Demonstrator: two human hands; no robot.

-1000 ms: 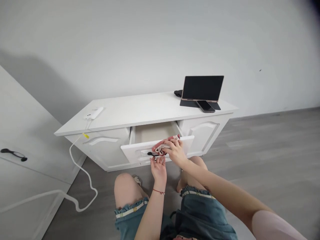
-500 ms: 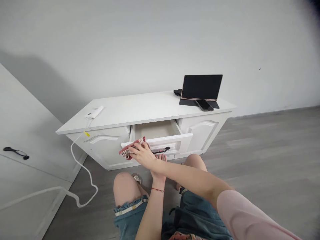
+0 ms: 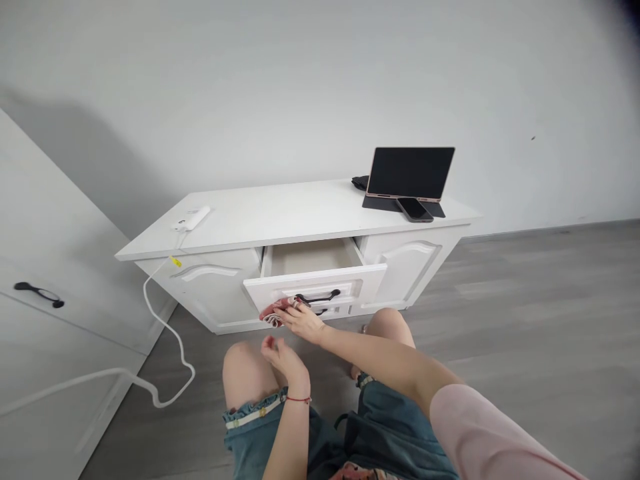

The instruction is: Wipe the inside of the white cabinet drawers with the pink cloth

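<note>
While the drawer front point(image 3: 369, 281) is standing pulled out, my right hand point(image 3: 306, 325) is holding a folded red-and-white cloth point(image 3: 273, 316) at its lower left, near the black handle point(image 3: 320, 298). My left hand point(image 3: 287, 363) is hovering below, fingers loosely curled around nothing. I am apparently wiping the panel; the next move is probably calling for light, flat pressure around the handle.

Rag point(image 3: 271, 316): soft-looking cloth
Drawer point(image 3: 325, 279): smooth, looks painted
Handle point(image 3: 321, 299): smooth, looks like metal
Tablet point(image 3: 411, 172): smooth, glassy screen
Floor point(image 3: 525, 300): dull, looks like wood
Shorts point(image 3: 400, 423): dull cloth
</note>
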